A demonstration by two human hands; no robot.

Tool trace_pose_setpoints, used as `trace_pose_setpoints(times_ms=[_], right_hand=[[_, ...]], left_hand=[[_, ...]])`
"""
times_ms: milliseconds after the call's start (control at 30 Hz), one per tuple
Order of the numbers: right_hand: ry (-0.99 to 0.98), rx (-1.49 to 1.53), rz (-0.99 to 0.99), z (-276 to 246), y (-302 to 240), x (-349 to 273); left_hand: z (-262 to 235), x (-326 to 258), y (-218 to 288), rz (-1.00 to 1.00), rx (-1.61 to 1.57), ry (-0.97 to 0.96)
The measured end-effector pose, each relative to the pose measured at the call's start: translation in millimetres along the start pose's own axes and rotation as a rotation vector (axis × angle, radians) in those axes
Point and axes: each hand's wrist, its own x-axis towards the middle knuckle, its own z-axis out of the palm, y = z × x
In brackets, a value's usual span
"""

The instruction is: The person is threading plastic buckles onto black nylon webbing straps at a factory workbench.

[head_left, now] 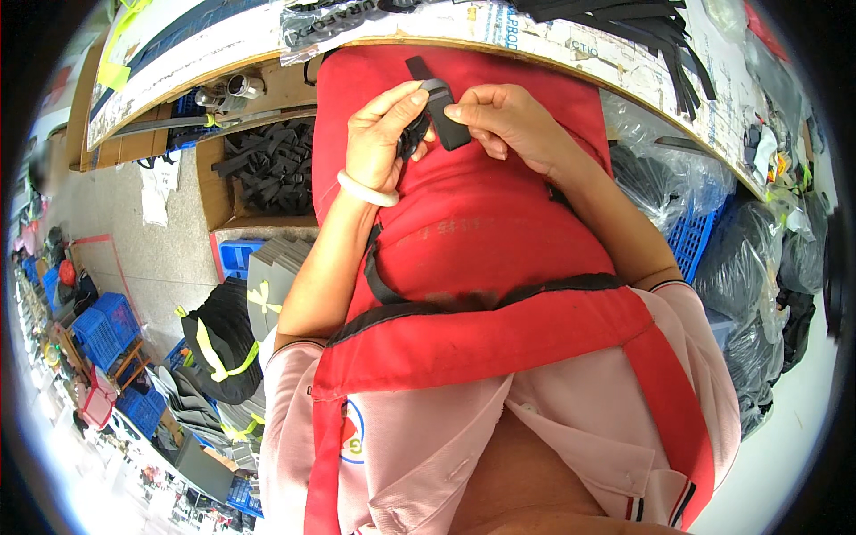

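Note:
Over my red apron point(464, 205), both hands hold up a short black webbing strap point(453, 132) with a dark plastic buckle-like fitting point(434, 86) near its top. My left hand point(383, 129), with a white bangle at the wrist, is closed around the fitting's left side. More black strapping bunches beneath its fingers. On the other side, my right hand point(508, 123) pinches the strap's right edge between thumb and curled fingers. The exact shape of the fitting is partly hidden by my left fingers.
Ahead runs a white worktable point(571, 45) with a pile of black straps point(624, 18). Below its left side, a cardboard box point(217, 187) holds many black pieces. Blue crates point(107, 330) and black bundles point(227, 330) stand at left, plastic bags point(749, 267) at right.

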Motion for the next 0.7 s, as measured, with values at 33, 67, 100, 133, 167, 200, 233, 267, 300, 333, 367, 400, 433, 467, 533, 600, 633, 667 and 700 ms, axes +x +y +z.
trace_pose_setpoints(times_ms=[33, 67, 100, 133, 167, 200, 233, 267, 300, 333, 367, 400, 433, 467, 533, 600, 633, 667, 700], right_hand=[[-0.017, 0.037, 0.027, -1, 2, 1], [-0.016, 0.037, 0.029, -1, 3, 3], [0.046, 0.063, -0.015, 1, 3, 5], [0.107, 0.089, -0.059, 2, 3, 7], [0.107, 0.089, -0.058, -2, 5, 8], [-0.005, 0.195, 0.021, -7, 8, 9], [-0.119, 0.3, 0.099, -10, 8, 9], [-0.155, 0.318, 0.119, -11, 8, 10], [-0.158, 0.319, 0.122, -11, 9, 11], [-0.144, 0.264, 0.101, -11, 10, 14], [-0.131, 0.208, 0.079, -11, 11, 18], [-0.136, 0.209, 0.079, -13, 16, 24], [-0.002, 0.118, -0.008, -16, 23, 33], [0.132, 0.028, -0.094, -18, 27, 39], [0.142, 0.006, -0.093, -20, 26, 40], [0.145, -0.052, -0.066, -22, 24, 34], [0.128, -0.047, -0.069, -20, 23, 33], [0.116, -0.151, -0.078, -16, 23, 33], [0.108, -0.256, -0.088, -10, 21, 33]], left_hand=[[-1, 0, 0, 0.002, -0.005, -0.012], [-2, 0, -1, 0.0, -0.006, -0.012], [-3, 0, -1, 0.019, 0.044, -0.014], [-5, 0, -1, 0.039, 0.095, -0.016], [-5, -1, -2, 0.039, 0.094, -0.015], [-6, -3, -2, 0.07, 0.15, -0.023], [-7, -5, -2, 0.101, 0.206, -0.03], [-9, -7, 0, 0.102, 0.206, -0.027], [-10, -9, 3, 0.089, 0.234, -0.053], [-12, -12, 6, 0.077, 0.263, -0.077], [-15, -17, 9, 0.078, 0.263, -0.069], [-17, -22, 13, 0.037, 0.245, -0.086], [-18, -26, 18, -0.006, 0.227, -0.108], [-22, -35, 28, 0.017, 0.296, -0.12], [-47, -55, 49, 0.104, 0.319, 0.017], [-74, -73, 71, 0.29, 0.451, 0.332], [-99, -80, 79, 0.416, 0.563, 0.468], [-122, -85, 84, 0.562, 0.572, 0.599], [-135, -90, 90, 0.576, 0.557, 0.667]])
